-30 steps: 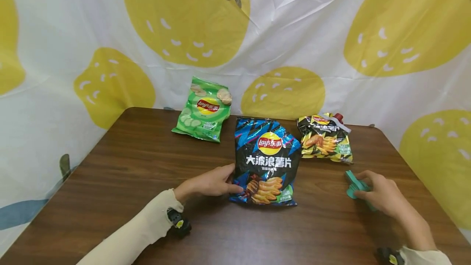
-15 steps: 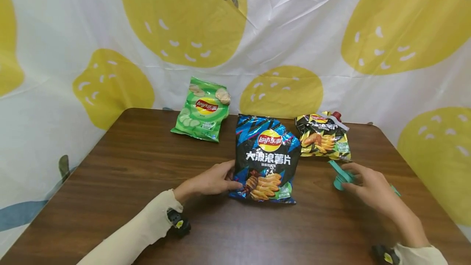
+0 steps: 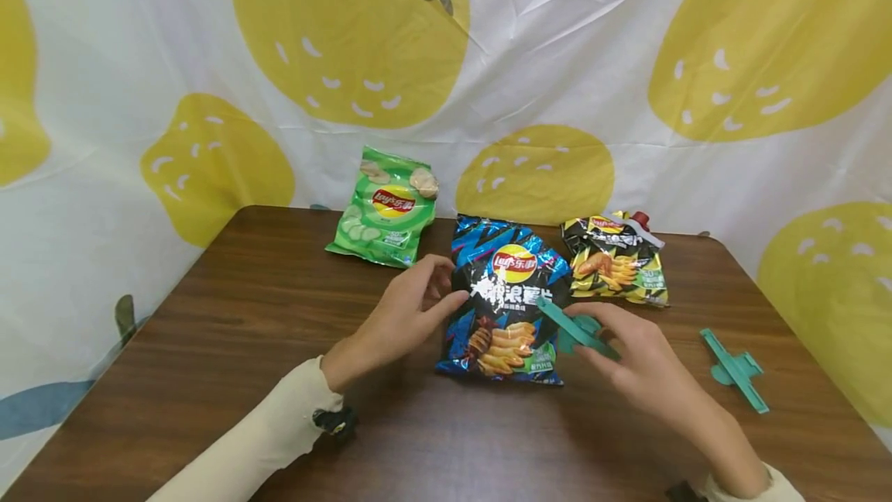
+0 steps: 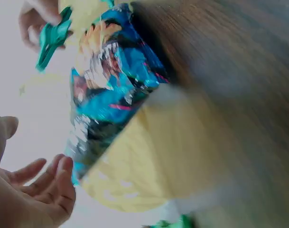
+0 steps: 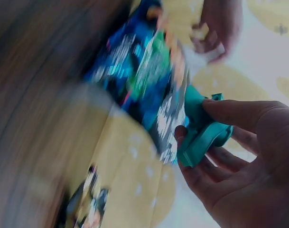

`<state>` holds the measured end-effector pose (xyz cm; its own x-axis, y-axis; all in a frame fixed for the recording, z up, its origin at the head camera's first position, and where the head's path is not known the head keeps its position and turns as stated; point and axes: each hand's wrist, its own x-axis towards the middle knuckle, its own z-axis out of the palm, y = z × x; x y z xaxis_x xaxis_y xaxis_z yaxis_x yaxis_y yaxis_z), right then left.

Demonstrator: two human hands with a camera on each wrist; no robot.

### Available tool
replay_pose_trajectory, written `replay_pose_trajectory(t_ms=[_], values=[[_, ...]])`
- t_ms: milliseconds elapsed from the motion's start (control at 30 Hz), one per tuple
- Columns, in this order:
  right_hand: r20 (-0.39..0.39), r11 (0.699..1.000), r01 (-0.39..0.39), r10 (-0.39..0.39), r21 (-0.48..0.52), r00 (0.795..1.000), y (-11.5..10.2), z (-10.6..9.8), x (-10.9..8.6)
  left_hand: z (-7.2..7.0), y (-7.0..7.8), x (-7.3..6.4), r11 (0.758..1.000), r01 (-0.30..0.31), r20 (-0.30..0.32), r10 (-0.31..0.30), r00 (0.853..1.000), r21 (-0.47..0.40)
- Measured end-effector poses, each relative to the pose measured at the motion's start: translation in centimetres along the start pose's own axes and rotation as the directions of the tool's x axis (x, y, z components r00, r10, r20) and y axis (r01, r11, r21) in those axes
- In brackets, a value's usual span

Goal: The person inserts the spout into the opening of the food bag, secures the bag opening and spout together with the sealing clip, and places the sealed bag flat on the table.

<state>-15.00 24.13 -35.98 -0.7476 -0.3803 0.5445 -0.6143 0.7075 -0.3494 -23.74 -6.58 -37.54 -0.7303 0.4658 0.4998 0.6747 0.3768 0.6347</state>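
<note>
A blue-and-black bag of potato chips (image 3: 498, 339) sits on the table in front of me, its top right corner torn away at a slant. My left hand (image 3: 390, 320) is at the bag's left edge. In the left wrist view its fingers (image 4: 63, 183) are loosely bent, with the thumb well apart from them. My right hand (image 3: 651, 366) pinches a teal bag clip (image 3: 574, 330) between thumb and fingers, and the clip overlaps the bag's right side. The right wrist view shows the same clip (image 5: 201, 128) close beside the bag.
A second teal bag clip (image 3: 736, 370) lies on the table at the right. Behind stand a green chip bag (image 3: 379, 215) and, to the right, a black-and-yellow chip bag (image 3: 613, 273) with a white clip (image 3: 637, 231) with a red knob across its top. A lemon-print cloth (image 3: 536, 60) hangs behind.
My right hand has lifted one teal clip and carried it left to the chip bag, uncovering the other clip. My left hand has let go of the bag's lower edge and moved up.
</note>
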Motion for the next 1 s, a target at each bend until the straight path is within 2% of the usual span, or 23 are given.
replay_pose_trajectory(t_ms=[67, 133, 200, 267, 333, 433, 567, 800, 867, 1000], values=[[0.024, 0.998, 0.063, -0.064, 0.029, 0.998, -1.1, 0.5, 0.5, 0.1, 0.9, -0.1, 0.998, -0.066, -0.002, 0.066, 0.998, -0.016], [0.053, 0.991, 0.119, -0.122, 0.058, 0.991, -2.0, 0.8, 1.1, 0.3, 1.8, -0.3, 0.991, -0.123, 0.048, 0.125, 0.991, -0.051], [0.074, 0.982, 0.167, -0.173, 0.085, 0.982, -2.9, 1.0, 1.7, 0.5, 2.4, -0.6, 0.982, -0.156, 0.108, 0.167, 0.98, -0.103], [0.083, 0.975, 0.195, -0.204, 0.108, 0.975, -3.6, 1.1, 2.3, 0.7, 3.0, -0.9, 0.972, -0.184, 0.139, 0.205, 0.969, -0.147], [0.079, 0.968, 0.222, -0.232, 0.115, 0.97, -4.0, 1.2, 2.8, 0.9, 3.4, -1.0, 0.965, -0.205, 0.131, 0.227, 0.965, -0.166], [0.081, 0.962, 0.245, -0.256, 0.118, 0.963, -4.4, 1.3, 3.2, 0.9, 3.8, -1.2, 0.964, -0.203, 0.09, 0.22, 0.971, -0.171], [0.109, 0.967, 0.223, -0.237, 0.125, 0.965, -4.3, 1.6, 3.4, 0.7, 3.9, -1.3, 0.973, -0.165, 0.064, 0.177, 0.982, -0.164], [0.109, 0.973, 0.179, -0.196, 0.149, 0.975, -3.9, 1.9, 3.4, 0.6, 3.9, -1.4, 0.979, -0.146, 0.068, 0.156, 0.985, -0.139], [0.109, 0.975, 0.161, -0.179, 0.156, 0.978, -3.8, 2.1, 3.3, 0.6, 3.9, -1.5, 0.982, -0.155, 0.064, 0.162, 0.985, -0.104], [0.088, 0.982, 0.113, -0.127, 0.149, 0.988, -3.6, 2.4, 3.3, 0.6, 4.1, -1.6, 0.974, -0.223, 0.061, 0.221, 0.973, 0.031]])
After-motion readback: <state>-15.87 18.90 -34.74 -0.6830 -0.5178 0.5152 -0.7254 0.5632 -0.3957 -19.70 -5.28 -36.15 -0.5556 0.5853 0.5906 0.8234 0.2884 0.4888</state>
